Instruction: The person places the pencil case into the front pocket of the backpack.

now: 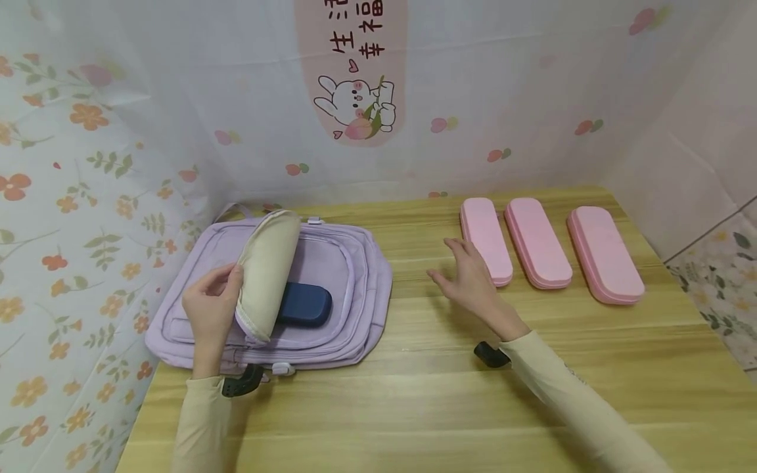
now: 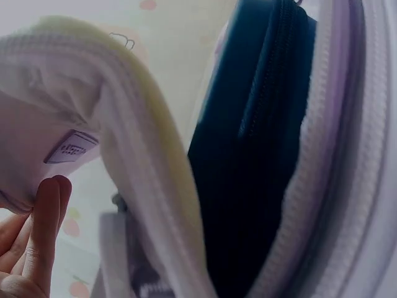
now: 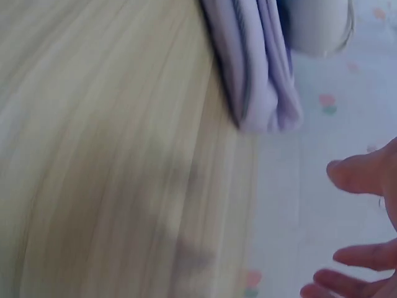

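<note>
A lavender backpack [image 1: 331, 263] lies flat on the left of the table, its front pocket unzipped. My left hand [image 1: 213, 302] pinches the edge of the pocket flap [image 1: 269, 269], folding it back so the cream lining shows. Under the flap, partly covered, sits a dark blue zippered case [image 1: 306, 304]; the left wrist view shows the zip on this blue case [image 2: 248, 124] beside the pocket's edge. My right hand [image 1: 470, 279] hovers above the table with fingers spread, holding nothing, just left of the nearest pink case [image 1: 486, 240]. In the right wrist view its thumb and fingers stand apart.
Two more pink cases [image 1: 538, 243] [image 1: 606, 255] lie on the right of the wooden table [image 1: 414, 407]. A white printed cloth [image 1: 473, 79] hangs behind the table, and a flowered cloth [image 1: 77, 230] covers the left side.
</note>
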`<state>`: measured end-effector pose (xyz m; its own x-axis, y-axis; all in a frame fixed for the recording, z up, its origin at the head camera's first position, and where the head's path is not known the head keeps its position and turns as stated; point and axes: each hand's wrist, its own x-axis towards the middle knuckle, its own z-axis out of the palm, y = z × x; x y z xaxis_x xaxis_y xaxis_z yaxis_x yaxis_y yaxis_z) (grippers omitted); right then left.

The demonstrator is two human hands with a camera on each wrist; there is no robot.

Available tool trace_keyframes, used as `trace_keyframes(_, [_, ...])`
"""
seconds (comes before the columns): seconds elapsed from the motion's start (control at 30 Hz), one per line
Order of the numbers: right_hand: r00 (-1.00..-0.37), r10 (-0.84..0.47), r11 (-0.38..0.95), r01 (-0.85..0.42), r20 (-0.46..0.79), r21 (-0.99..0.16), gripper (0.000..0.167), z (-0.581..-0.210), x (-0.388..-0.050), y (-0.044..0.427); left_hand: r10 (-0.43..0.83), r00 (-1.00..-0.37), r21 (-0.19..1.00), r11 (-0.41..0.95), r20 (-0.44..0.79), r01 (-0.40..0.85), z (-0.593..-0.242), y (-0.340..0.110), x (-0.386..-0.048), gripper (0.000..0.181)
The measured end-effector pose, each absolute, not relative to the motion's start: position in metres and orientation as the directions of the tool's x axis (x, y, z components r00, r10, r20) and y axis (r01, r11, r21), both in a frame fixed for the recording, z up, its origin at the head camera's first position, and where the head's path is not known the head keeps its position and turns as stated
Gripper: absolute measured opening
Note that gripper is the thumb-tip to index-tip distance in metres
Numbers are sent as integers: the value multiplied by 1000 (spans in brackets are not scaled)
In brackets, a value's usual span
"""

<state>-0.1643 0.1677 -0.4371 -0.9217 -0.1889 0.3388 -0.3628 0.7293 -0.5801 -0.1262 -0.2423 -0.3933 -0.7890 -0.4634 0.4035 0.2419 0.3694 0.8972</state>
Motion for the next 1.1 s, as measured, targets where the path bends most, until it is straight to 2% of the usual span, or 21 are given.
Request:
trace_keyframes(0.27, [-969, 0, 790, -151, 247, -594, 73, -448, -170, 209, -463, -795, 900, 372, 392, 227, -388, -242, -120, 20])
trace_keyframes(0.5, [-973, 41, 804, -103, 228, -585, 81, -454, -168, 231, -477, -795, 908, 362, 375, 211, -388, -244, -117, 22])
trace_keyframes(0.67, [-973, 49, 816, -91, 225, -571, 78, -460, -165, 237, -486, -792, 910, 362, 369, 202, -390, -247, -118, 24])
trace_keyframes(0.93, [-986, 121, 797, 28, 115, -603, 97, -464, -159, 239, -503, -792, 908, 391, 346, 148, -413, -263, -129, 22])
trace_keyframes(1.1, [-979, 178, 788, 83, 96, -611, 93, -465, -156, 243, -503, -791, 910, 385, 347, 154, -419, -267, -133, 22])
